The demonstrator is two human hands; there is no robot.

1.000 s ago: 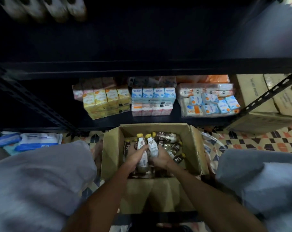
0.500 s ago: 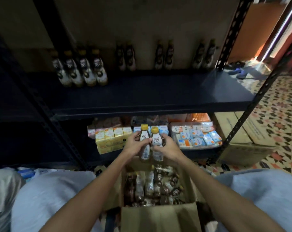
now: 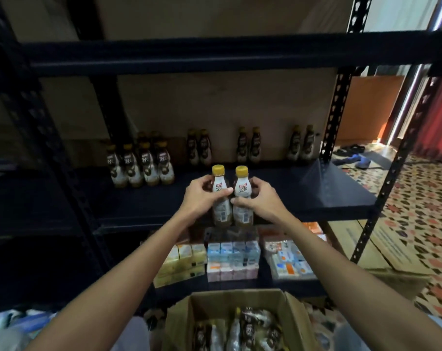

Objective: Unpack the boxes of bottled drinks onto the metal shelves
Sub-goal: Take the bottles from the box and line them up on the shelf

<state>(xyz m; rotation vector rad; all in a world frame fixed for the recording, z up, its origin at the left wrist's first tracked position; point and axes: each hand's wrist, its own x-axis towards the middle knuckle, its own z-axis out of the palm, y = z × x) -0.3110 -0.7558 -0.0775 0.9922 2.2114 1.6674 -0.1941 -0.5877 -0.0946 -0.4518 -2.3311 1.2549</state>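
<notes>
At the bare shelf (image 3: 316, 198) edge, left hand (image 3: 202, 198) and right hand (image 3: 259, 198) grip bottles (image 3: 219, 186).

The two bottles (image 3: 221, 214) are now out of the box (image 3: 240, 298), up at the front edge of the middle shelf (image 3: 316, 198). The left hand (image 3: 199, 200) and right hand (image 3: 261, 201) rise too (one bottle each).

A plain tan wall (image 3: 215, 105) stands dim behind the dark metal shelves (image 3: 215, 55); to the right the floor (image 3: 427, 214) is tiled in cream with red, orange and black star patterns; cardboard (image 3: 384, 249) lies flat on it; farther back, dark sandals (image 3: 351, 149) and blue slippers (image 3: 354, 160) lie near an orange-brown panel (image 3: 366, 107); a bright strip of light (image 3: 407, 97) runs beside it; red (image 3: 440, 117) fills the right edge.
</notes>
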